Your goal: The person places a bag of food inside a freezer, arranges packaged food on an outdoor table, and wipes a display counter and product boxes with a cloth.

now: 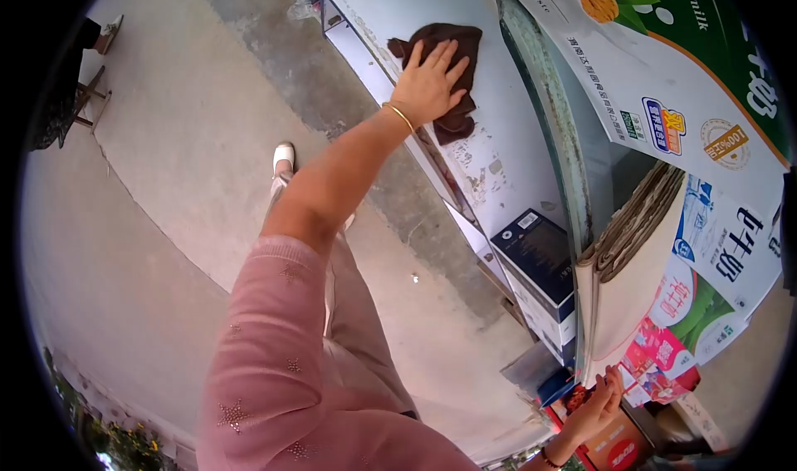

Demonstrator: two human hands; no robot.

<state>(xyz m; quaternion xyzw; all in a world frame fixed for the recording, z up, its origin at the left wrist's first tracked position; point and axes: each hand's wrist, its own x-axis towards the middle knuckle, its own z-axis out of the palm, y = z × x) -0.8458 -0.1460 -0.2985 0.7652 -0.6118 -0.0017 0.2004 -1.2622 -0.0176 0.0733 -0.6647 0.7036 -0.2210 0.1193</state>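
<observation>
My left hand (432, 76), with a gold bangle at the wrist, lies flat with its fingers spread on a dark brown cloth (455, 126). It presses the cloth against a pale, worn countertop (490, 168) with peeling patches. At the lower right, my right hand (591, 413) has its fingers bent close together by the bottom corner of a cardboard-backed panel (623, 305). Whether anything is between those fingers I cannot make out. A dark blue box (535, 251) sits on the counter, beside the glass edge.
A thick glass edge (544, 97) runs along the counter. Flattened milk cartons (664, 64) cover the right side, with folded cardboard (639, 222) beneath. An orange-red box (618, 450) is below my right hand. On the left, a person's foot (110, 35) shows near a wooden stool (90, 101).
</observation>
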